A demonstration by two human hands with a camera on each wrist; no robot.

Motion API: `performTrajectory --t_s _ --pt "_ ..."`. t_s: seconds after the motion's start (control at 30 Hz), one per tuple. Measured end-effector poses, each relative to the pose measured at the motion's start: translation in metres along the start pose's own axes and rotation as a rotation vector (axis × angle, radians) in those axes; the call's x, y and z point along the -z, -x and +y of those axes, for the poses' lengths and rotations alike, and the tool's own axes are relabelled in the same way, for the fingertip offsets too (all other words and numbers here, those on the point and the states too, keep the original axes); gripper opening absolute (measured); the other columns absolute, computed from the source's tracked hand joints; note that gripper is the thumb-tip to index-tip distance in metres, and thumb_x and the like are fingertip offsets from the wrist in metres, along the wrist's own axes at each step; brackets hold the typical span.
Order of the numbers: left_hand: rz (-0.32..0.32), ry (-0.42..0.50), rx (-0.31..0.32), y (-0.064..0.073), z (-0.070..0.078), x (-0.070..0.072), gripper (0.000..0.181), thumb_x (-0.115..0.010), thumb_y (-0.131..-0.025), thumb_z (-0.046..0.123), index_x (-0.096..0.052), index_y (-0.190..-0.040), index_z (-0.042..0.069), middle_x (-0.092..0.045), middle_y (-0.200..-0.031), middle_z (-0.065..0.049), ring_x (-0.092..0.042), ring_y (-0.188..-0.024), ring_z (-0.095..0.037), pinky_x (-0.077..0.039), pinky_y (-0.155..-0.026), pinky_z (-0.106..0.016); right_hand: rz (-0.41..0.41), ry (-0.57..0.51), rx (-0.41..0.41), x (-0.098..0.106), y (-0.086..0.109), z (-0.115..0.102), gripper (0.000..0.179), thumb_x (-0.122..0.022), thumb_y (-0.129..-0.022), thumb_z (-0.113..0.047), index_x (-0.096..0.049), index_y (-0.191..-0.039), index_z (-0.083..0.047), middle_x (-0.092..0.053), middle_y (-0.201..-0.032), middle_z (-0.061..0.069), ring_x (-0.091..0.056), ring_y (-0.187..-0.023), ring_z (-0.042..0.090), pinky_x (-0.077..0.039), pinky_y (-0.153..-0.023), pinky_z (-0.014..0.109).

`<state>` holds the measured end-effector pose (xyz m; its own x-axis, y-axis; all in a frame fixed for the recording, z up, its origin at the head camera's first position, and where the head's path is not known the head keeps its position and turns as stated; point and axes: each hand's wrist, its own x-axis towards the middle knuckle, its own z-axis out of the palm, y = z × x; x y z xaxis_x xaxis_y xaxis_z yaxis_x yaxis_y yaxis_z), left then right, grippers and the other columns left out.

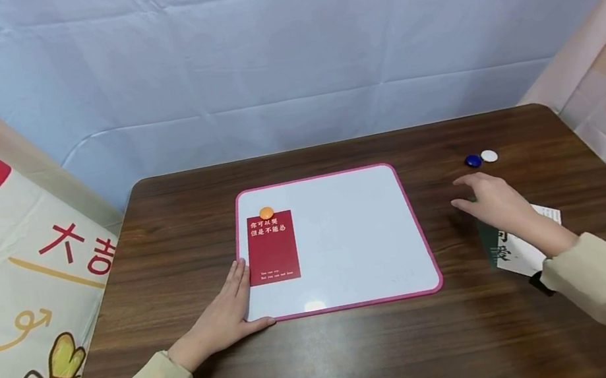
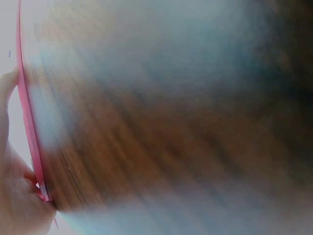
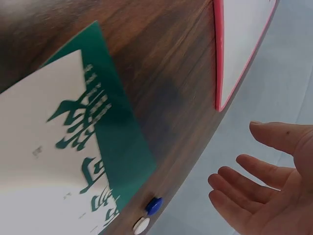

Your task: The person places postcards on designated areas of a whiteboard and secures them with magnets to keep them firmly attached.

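Observation:
A whiteboard (image 1: 354, 240) with a pink frame lies on the wooden table. On its left part is a red card (image 1: 272, 251) with white writing, an orange round magnet (image 1: 266, 212) at its top edge. My left hand (image 1: 222, 319) rests at the board's lower left corner, fingers along the left side and thumb at the bottom edge. My right hand (image 1: 495, 204) hovers over the table right of the board, thumb and fingers apart, nothing between them. Beneath it lie a green and white card (image 3: 63, 142) partly hidden by the wrist. Just beyond its fingertips sit a blue magnet (image 1: 473, 160) and a white magnet (image 1: 489, 156).
The table (image 1: 332, 364) has its far edge against a pale blue cloth backdrop (image 1: 280, 52). Printed cloths with cartoon figures hang at the left (image 1: 14, 331) and right. A small black object (image 1: 540, 284) shows by the right sleeve.

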<state>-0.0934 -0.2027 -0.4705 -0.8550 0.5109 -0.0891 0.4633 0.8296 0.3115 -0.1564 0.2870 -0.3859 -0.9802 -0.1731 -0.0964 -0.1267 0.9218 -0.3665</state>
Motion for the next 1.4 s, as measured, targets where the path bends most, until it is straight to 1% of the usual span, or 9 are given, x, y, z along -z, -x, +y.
performTrajectory --t_s 0.13,0.23,0.37,0.53,0.67,0.73,0.87,1.1,1.4 --pt "0.004 0.001 0.0 0.0 -0.001 0.0 0.108 -0.046 -0.074 0.073 -0.013 -0.144 -0.002 -0.008 -0.151 -0.015 -0.005 -0.139 -0.028 -0.03 -0.104 -0.042 0.006 0.0 -0.029 0.003 0.005 0.007 0.049 -0.056 -0.09 -0.02 -0.044 -0.124 0.011 -0.043 -0.123 0.035 -0.054 -0.092 0.042 -0.045 -0.073 0.053" --pt "0.01 -0.001 0.002 0.0 -0.001 -0.001 0.108 -0.048 -0.074 0.073 -0.014 -0.144 -0.002 -0.009 -0.151 -0.015 -0.006 -0.139 -0.028 -0.031 -0.103 -0.042 0.017 0.0 -0.044 0.005 0.009 0.012 0.049 -0.056 -0.089 -0.02 -0.045 -0.123 0.013 -0.044 -0.12 0.036 -0.056 -0.084 0.041 -0.045 -0.07 0.052" --pt "-0.005 -0.001 0.011 0.0 0.0 -0.002 0.108 -0.048 -0.074 0.073 -0.013 -0.144 0.0 -0.009 -0.152 -0.014 -0.006 -0.139 -0.027 -0.032 -0.102 -0.042 0.012 -0.019 -0.078 0.007 0.015 0.019 0.051 -0.055 -0.089 -0.022 -0.043 -0.124 0.014 -0.046 -0.118 0.037 -0.054 -0.086 0.045 -0.044 -0.071 0.053" --pt "-0.027 0.009 0.024 0.001 -0.001 -0.003 0.108 -0.048 -0.073 0.073 -0.011 -0.145 0.001 -0.007 -0.152 -0.012 -0.004 -0.139 -0.026 -0.032 -0.102 -0.041 0.011 -0.049 -0.107 0.009 0.024 0.029 0.053 -0.054 -0.09 -0.023 -0.042 -0.122 0.017 -0.045 -0.118 0.039 -0.049 -0.097 0.051 -0.043 -0.074 0.056" --pt "-0.028 0.008 0.019 0.0 -0.001 -0.004 0.108 -0.048 -0.073 0.073 -0.012 -0.145 0.001 -0.007 -0.152 -0.012 -0.003 -0.139 -0.026 -0.031 -0.103 -0.041 0.021 -0.055 -0.136 0.01 0.03 0.038 0.054 -0.055 -0.09 -0.023 -0.042 -0.119 0.02 -0.046 -0.116 0.039 -0.05 -0.095 0.051 -0.046 -0.069 0.052" --pt "-0.028 0.006 0.017 0.0 -0.002 -0.004 0.108 -0.048 -0.073 0.073 -0.012 -0.145 0.001 -0.007 -0.152 -0.012 -0.003 -0.139 -0.026 -0.031 -0.103 -0.041 0.026 -0.051 -0.157 0.01 0.033 0.042 0.053 -0.055 -0.089 -0.023 -0.043 -0.118 0.02 -0.049 -0.112 0.039 -0.052 -0.09 0.048 -0.047 -0.064 0.048" --pt "-0.028 0.013 0.016 0.0 -0.002 -0.004 0.108 -0.049 -0.073 0.072 -0.011 -0.145 0.002 -0.007 -0.152 -0.012 -0.004 -0.139 -0.025 -0.031 -0.103 -0.041 0.031 -0.041 -0.202 0.012 0.037 0.049 0.052 -0.056 -0.089 -0.024 -0.044 -0.114 0.02 -0.052 -0.103 0.038 -0.052 -0.084 0.045 -0.046 -0.061 0.045" --pt "-0.024 0.02 0.017 0.0 -0.001 -0.003 0.108 -0.049 -0.073 0.072 -0.012 -0.145 0.001 -0.007 -0.152 -0.012 -0.004 -0.139 -0.026 -0.031 -0.103 -0.041 0.014 -0.04 -0.265 0.013 0.042 0.059 0.056 -0.056 -0.089 -0.027 -0.042 -0.114 0.021 -0.049 -0.107 0.041 -0.047 -0.093 0.051 -0.043 -0.07 0.053" --pt "-0.025 0.007 0.02 0.001 0.0 -0.003 0.108 -0.047 -0.073 0.074 -0.011 -0.145 0.002 -0.007 -0.152 -0.012 -0.005 -0.139 -0.025 -0.033 -0.102 -0.041 -0.034 -0.034 -0.348 0.013 0.053 0.071 0.058 -0.054 -0.089 -0.028 -0.041 -0.114 0.023 -0.041 -0.114 0.044 -0.041 -0.099 0.057 -0.041 -0.075 0.057"
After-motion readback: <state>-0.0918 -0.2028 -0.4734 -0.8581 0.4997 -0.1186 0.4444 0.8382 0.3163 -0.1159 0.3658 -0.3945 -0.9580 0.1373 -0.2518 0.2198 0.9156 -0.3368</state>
